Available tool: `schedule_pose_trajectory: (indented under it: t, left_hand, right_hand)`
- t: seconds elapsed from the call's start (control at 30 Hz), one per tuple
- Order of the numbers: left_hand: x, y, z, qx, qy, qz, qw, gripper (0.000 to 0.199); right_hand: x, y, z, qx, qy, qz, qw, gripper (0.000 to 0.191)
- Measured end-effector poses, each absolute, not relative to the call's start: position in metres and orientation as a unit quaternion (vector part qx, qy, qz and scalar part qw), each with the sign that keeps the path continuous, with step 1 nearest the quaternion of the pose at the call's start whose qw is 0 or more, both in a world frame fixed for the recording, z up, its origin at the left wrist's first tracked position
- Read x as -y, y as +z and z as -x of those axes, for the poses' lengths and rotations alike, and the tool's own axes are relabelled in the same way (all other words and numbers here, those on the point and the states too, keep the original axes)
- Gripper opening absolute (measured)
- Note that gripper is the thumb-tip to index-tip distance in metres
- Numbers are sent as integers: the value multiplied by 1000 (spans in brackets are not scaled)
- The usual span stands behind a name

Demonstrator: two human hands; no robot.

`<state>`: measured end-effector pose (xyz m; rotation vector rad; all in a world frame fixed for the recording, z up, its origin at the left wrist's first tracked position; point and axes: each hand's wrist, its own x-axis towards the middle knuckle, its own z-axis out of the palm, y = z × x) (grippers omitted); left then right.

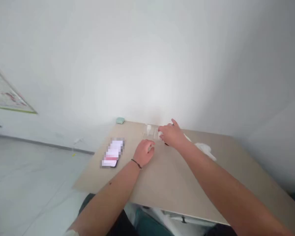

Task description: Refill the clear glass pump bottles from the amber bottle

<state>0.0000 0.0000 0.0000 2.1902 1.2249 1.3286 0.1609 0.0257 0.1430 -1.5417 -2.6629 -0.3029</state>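
The right hand (172, 135) curls its fingers at a small white item (160, 134) near the far edge of the table (177, 183), its hold indeterminable; the left hand (142, 153), half open, appears empty.

- A plain indoor room is showing here; whether it is serving as an office, a classroom or a home is not clear.
- A bare white wall (147, 65) is rising directly behind a light tan table (177, 183).
- A pale metal frame (162, 219) is running beneath the tabletop.
- A printed poster (7, 91) with a green lower edge is hanging at the left.
- A smooth, pale, faintly veined floor (34, 183) is meeting the wall along a dark skirting strip (64, 146).
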Motion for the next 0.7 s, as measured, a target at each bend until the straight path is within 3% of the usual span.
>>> schedule_pose_trajectory:
  t: [0.2, 0.37, 0.47, 0.57, 0.7]
  left_hand:
    - [15, -5, -18, -372, 549, -738, 124, 63]
    - [15, -8, -21, -351, 513, -723, 301, 97]
    - [11, -7, -23, -343, 450, -729, 385, 94]
    - [6, -8, -28, -360, 446, -711, 408, 84]
    - [0, -11, -33, -375, 425, -700, 435, 83]
  right_hand:
    - [15, 142, -193, 812, 62, 562, 144, 22]
    - [27, 118, -209, 828, 139, 503, 205, 24]
    - [25, 91, -217, 821, 160, 474, 275, 30]
    - [22, 56, -222, 745, 194, 495, 403, 44]
    - [18, 15, -221, 633, 307, 506, 499, 36]
